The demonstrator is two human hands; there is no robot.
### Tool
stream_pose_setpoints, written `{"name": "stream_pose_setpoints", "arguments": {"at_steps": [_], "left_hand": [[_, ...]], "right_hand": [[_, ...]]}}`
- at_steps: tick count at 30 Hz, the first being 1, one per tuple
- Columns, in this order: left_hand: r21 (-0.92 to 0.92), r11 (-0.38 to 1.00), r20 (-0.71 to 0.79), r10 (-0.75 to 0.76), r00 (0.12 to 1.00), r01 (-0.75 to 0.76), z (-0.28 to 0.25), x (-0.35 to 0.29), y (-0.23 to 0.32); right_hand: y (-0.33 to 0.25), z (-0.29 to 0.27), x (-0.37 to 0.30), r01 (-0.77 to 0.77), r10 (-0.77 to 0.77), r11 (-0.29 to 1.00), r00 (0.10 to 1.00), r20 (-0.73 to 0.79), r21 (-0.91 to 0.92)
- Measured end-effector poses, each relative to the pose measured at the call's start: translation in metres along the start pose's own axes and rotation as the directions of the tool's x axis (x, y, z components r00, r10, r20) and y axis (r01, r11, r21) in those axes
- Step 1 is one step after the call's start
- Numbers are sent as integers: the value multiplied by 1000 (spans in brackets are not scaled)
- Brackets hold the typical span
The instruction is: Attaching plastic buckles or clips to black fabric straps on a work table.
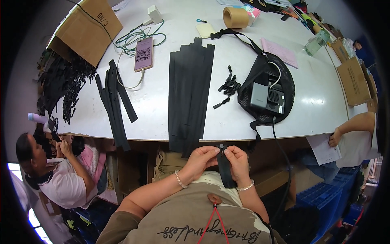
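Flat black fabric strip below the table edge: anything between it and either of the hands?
Nothing visible: the left hand and right hand both hold the flat black fabric strip near its upper end; exact contact is partly hidden.

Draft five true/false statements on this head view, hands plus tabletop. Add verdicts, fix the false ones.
1. The left hand and right hand both grip one black strip. True.
2. The phone lies to the right of the wide stack of black strips. False: it lies to the left of it.
3. A white cable is plugged into the near end of the phone. True.
4. Both wrists are bare. False: each wears a beaded bracelet, one on the left and one on the right.
5. The brown roll is farther from the person than the black mesh bag. True.
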State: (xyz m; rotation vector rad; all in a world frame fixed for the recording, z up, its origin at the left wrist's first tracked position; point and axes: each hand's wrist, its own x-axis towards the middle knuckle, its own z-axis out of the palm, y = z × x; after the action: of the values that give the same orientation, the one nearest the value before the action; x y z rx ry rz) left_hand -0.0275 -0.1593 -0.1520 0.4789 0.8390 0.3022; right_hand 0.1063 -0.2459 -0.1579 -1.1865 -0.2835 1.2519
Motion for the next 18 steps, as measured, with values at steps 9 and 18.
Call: {"name": "stream_pose_setpoints", "arguments": {"at_steps": [9, 18], "left_hand": [[54, 998, -57, 29, 998, -26, 3, 6, 3], [93, 993, -115, 78, 990, -68, 7, 8, 1]], "right_hand": [[2, 5, 4, 45, -44, 998, 998, -37, 31], [8, 4, 8, 135, -141, 989, 985, -100, -65]]}}
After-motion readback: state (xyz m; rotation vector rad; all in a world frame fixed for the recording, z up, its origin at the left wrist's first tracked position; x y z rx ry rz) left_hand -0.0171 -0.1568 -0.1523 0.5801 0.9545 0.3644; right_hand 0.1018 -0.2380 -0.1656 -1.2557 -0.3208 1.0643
